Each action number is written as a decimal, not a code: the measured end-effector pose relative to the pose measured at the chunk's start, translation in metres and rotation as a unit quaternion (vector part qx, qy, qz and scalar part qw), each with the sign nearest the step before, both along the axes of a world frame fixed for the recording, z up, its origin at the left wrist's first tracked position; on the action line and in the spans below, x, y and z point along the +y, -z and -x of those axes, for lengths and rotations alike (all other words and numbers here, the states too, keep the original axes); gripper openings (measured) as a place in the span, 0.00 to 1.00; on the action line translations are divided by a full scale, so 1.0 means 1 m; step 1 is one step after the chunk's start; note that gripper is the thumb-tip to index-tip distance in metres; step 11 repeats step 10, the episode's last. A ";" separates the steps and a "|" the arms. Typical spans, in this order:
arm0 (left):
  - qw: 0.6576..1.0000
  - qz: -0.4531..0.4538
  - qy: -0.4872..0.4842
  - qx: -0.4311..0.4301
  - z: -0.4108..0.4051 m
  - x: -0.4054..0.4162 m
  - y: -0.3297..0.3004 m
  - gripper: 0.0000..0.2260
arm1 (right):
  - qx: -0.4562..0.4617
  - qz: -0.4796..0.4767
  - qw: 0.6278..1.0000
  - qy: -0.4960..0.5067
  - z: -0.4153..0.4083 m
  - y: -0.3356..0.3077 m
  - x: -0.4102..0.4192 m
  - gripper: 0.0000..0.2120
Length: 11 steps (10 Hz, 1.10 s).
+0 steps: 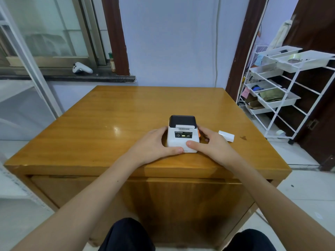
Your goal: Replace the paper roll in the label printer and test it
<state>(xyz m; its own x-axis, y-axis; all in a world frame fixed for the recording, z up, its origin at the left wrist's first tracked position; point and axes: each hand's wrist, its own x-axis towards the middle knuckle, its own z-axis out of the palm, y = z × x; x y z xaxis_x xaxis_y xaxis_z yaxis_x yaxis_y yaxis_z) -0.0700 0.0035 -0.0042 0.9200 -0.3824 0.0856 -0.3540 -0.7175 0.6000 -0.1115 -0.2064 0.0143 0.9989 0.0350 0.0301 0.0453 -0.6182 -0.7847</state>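
A small white label printer (182,134) with a black lid stands near the front of the wooden table (108,120). Its lid is closed and a green light glows on the front panel. My left hand (154,145) grips the printer's left side, thumb along the front bottom edge. My right hand (212,144) grips the right side, thumb on the front corner; an orange part shows by its fingers. A white paper roll (226,135) lies on the table just right of my right hand, untouched.
A white wire shelf cart (282,91) with trays stands to the right of the table. A white game controller (81,68) lies on the window sill at the back left. My knees show below the table's front edge.
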 end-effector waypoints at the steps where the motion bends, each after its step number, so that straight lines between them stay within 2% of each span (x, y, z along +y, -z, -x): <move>1: 1.000 0.001 0.002 -0.004 0.002 0.000 -0.001 0.34 | 0.006 0.006 1.000 0.002 0.000 0.000 0.000 0.39; 5: 1.000 0.004 0.008 -0.001 0.000 -0.001 0.001 0.36 | 0.008 0.006 1.000 0.002 0.001 -0.001 0.001 0.39; 7: 1.000 0.004 -0.002 0.016 0.002 -0.001 0.000 0.43 | -0.004 0.000 1.000 -0.010 0.001 0.000 0.000 0.38; 8: 1.000 -0.006 -0.012 0.022 0.002 -0.002 -0.001 0.47 | -0.010 0.001 1.000 -0.025 0.003 0.000 0.000 0.35; 9: 0.999 0.006 -0.021 0.040 0.004 -0.002 -0.004 0.52 | -0.049 -0.071 0.996 -0.021 0.003 0.000 -0.003 0.23; 10: 0.997 0.062 -0.036 0.027 0.011 0.001 -0.004 0.46 | -0.101 -0.122 0.983 0.094 0.010 0.000 -0.006 0.19; 11: 0.997 0.062 -0.036 0.027 0.011 0.001 -0.004 0.46 | -0.101 -0.122 0.983 0.094 0.010 0.000 -0.006 0.19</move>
